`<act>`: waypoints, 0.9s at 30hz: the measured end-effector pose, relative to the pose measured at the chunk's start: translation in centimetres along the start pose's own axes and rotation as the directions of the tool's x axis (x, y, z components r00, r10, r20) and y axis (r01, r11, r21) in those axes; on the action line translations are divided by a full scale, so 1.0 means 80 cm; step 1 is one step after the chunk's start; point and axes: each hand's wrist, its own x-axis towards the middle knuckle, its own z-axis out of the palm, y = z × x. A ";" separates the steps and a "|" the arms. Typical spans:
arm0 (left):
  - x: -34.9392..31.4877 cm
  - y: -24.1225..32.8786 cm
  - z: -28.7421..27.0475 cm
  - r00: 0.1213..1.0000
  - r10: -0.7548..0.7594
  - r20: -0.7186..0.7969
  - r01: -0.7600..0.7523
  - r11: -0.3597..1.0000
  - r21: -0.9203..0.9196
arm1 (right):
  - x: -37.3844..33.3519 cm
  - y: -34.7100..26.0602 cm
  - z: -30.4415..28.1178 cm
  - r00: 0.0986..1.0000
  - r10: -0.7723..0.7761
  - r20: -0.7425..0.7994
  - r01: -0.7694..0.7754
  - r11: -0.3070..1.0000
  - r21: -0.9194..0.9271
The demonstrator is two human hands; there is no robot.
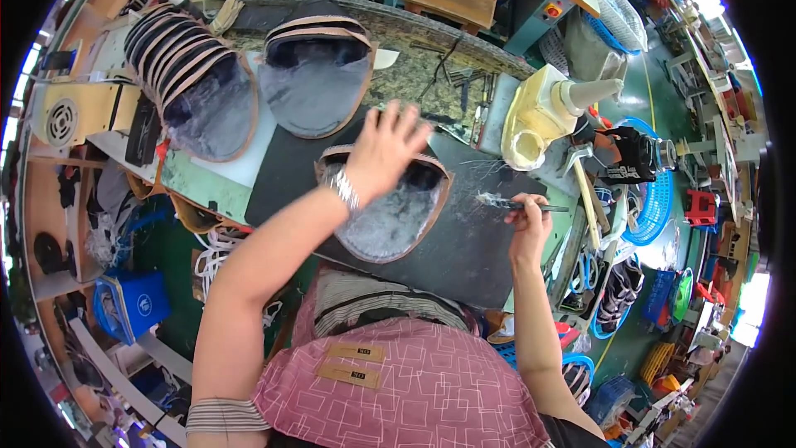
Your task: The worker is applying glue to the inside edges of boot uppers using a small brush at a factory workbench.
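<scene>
My left hand (386,149) is open, fingers spread, over the upper part of a grey, rounded piece with a brown edge (385,224). I cannot tell whether the hand touches it. That piece lies on a black board (477,253) in front of me. In my right hand (531,222) is a thin dark-handled brush (543,208), its pale, frayed bristles pointing left above the board. A similar grey piece (313,87) lies beyond, and an overlapping row of them (211,116) is at the far left.
A cream-coloured pot with a cone-shaped spout (539,112) stands right of the board. Near it are a hammer (584,191) and blue baskets (651,207). Small tools (481,104) lie at the back of the bench. A yellowish machine (79,114) stands at the left.
</scene>
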 end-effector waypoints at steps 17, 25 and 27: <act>-0.144 0.012 0.077 0.831 -0.548 0.093 0.555 0.812 -0.180 | 0.001 0.156 0.114 0.701 0.446 0.557 -0.473 0.875 -0.106; -0.142 0.018 0.075 0.957 -0.282 0.070 0.290 0.944 -0.160 | -0.008 0.157 0.129 0.652 0.399 0.645 -0.376 0.908 -0.183; -0.146 0.015 0.081 0.981 -0.191 0.044 0.195 0.975 -0.108 | 0.000 0.153 0.127 0.696 0.400 0.597 -0.402 0.905 -0.138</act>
